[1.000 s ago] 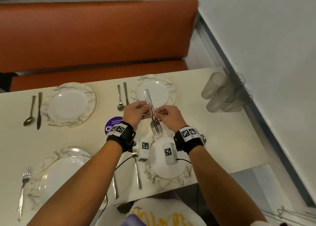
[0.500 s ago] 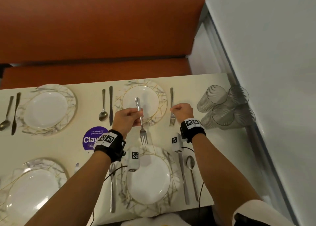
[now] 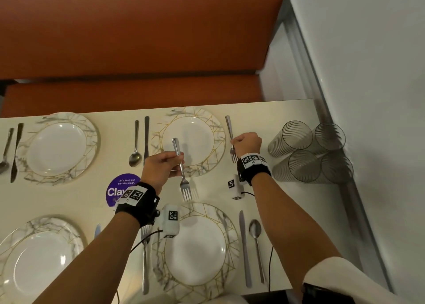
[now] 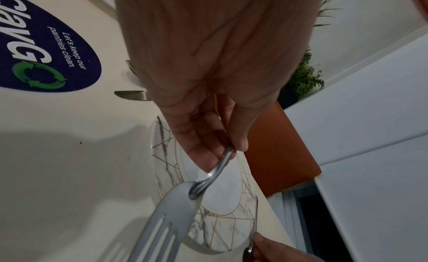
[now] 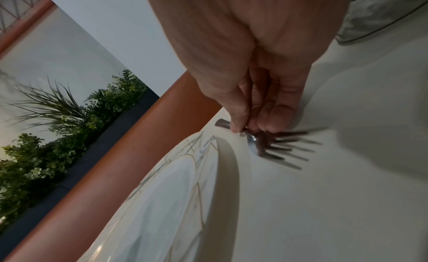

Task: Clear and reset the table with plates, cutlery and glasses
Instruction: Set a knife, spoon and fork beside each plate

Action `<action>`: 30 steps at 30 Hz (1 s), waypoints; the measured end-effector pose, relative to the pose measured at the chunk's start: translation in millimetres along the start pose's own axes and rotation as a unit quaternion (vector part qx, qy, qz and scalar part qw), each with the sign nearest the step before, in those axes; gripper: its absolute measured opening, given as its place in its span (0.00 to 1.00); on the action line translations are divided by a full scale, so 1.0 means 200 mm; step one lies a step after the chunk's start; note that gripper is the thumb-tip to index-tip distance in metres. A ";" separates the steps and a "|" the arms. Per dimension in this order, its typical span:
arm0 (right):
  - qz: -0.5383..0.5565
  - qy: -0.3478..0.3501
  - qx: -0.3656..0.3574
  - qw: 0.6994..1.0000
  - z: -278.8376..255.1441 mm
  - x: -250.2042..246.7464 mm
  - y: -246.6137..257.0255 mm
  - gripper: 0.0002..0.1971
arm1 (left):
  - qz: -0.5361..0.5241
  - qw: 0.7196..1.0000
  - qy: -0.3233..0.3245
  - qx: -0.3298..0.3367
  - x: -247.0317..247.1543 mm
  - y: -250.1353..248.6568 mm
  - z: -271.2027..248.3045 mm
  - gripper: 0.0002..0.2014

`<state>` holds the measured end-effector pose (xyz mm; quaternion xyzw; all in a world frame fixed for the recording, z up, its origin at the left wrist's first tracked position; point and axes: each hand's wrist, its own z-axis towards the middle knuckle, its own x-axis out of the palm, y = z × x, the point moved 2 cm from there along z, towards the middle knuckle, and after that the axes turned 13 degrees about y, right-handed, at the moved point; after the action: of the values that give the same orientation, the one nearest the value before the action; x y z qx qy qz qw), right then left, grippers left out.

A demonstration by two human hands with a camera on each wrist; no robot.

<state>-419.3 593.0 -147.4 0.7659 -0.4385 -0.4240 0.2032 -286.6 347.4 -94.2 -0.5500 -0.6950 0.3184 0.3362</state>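
Pinching one fork [image 3: 231,140] at frame right with the right hand [image 3: 248,142], seating it beside the far plate [image 3: 158,136]; gripping a spare fork [image 3: 181,172] mid-frame in the left hand [image 3: 161,168].

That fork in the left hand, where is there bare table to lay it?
Bare strip between the far-left plate and the spoon left of the far-right plate. Crowded on the right: the right hand places another fork beside the glasses.
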 end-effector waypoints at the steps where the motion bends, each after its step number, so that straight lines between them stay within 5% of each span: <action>1: 0.005 -0.001 0.002 1.000 0.01 0.00 0.01 0.05 | 0.000 1.000 0.001 0.000 0.00 0.00 0.00 0.05; 15: 0.024 -0.014 0.008 1.000 0.00 0.02 0.06 0.07 | -0.007 1.000 -0.007 -0.006 -0.03 0.01 0.00 0.05; 22: -0.047 -0.055 -0.122 0.990 -0.13 0.01 0.15 0.06 | 0.005 1.000 -0.014 0.008 -0.04 0.01 -0.04 0.03; 30: -0.029 0.093 -0.231 0.968 -0.45 0.32 0.28 0.09 | 0.026 0.999 -0.013 0.020 -0.15 0.04 -0.14 0.08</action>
<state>-356.4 504.2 -87.9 0.7465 -0.2854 -0.4462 0.4027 -254.6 321.2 -88.6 -0.5572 -0.6781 0.3482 0.3293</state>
